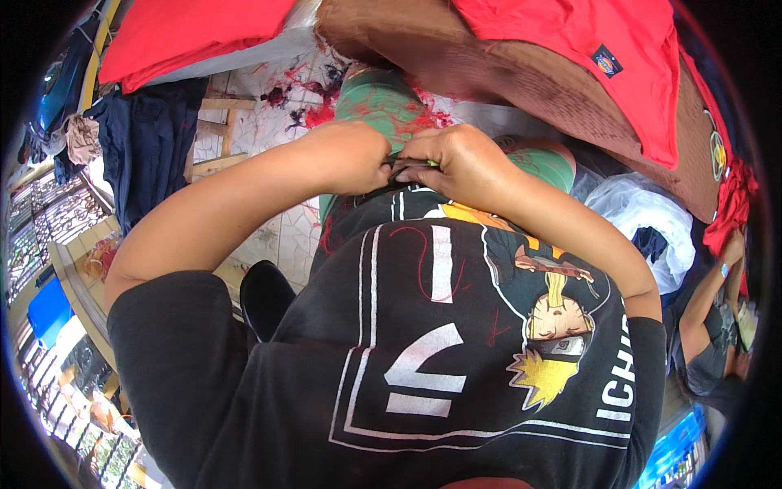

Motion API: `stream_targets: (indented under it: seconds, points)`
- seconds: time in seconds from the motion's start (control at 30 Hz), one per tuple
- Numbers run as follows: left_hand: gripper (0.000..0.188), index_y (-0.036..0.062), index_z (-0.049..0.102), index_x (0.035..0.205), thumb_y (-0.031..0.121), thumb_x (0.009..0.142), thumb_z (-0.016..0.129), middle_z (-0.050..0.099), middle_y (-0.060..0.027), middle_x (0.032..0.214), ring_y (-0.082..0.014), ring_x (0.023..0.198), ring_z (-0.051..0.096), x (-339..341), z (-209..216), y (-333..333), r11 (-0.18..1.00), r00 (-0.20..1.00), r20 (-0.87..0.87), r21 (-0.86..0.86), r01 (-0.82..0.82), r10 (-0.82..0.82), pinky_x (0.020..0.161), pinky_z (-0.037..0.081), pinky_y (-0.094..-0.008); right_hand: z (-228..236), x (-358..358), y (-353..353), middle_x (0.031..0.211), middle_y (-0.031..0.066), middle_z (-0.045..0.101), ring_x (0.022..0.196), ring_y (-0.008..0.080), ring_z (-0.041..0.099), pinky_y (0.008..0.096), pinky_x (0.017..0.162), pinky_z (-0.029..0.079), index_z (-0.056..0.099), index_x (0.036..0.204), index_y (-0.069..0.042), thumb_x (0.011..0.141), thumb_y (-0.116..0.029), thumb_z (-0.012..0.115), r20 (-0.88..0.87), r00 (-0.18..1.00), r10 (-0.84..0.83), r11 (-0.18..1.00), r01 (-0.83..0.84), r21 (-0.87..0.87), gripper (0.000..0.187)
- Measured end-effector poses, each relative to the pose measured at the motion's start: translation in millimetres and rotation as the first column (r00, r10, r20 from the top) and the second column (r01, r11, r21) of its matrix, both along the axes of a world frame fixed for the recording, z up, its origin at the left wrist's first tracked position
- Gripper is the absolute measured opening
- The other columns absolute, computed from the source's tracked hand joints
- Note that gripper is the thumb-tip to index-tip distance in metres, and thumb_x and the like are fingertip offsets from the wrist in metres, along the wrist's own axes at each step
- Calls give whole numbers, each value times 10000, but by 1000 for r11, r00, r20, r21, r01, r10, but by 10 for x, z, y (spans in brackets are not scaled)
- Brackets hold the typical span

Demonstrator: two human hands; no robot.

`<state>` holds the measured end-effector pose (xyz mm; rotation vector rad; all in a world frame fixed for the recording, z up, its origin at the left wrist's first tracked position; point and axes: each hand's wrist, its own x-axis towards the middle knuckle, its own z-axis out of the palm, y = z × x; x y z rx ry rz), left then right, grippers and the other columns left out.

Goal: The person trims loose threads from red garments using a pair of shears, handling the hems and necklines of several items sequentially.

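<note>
My left hand (366,156) is closed, its fingertips turned toward the right hand, just above my lap. Right beside it, my right hand (460,159) is also closed in a pinch. Between the fingers shows a small dark thing (389,173), too covered to name. A bright green bit (432,164) sticks out by the right fingers. Both hands are close to the lower edge of my black printed T-shirt (309,383). Below them, green shorts (375,102) with red thread scraps cover my legs.
Red garments (195,37) lie at the far left; a red garment with a dark label (586,49) hangs over a brown-covered surface (407,28). Dark cloth (151,147) hangs at left. Thread scraps (305,94) litter the floor. At right are a clear plastic bag (643,220) and another person's arm (705,301).
</note>
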<state>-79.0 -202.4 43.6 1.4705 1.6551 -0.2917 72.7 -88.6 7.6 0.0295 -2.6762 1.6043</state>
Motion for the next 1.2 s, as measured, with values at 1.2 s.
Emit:
stream_targets:
  seconds: [1.2]
  points:
    - [147,21,657,989,116,884,614,662,-10,890,-67,752,605,237,-423,-777,332,55,528,-445,-832,847,708,491,-204,-103,-10,-7,773,170,658,766,333,645,425,695,503,696,871,-63,712,-230,729,166,985,50,998,-54,17,233]
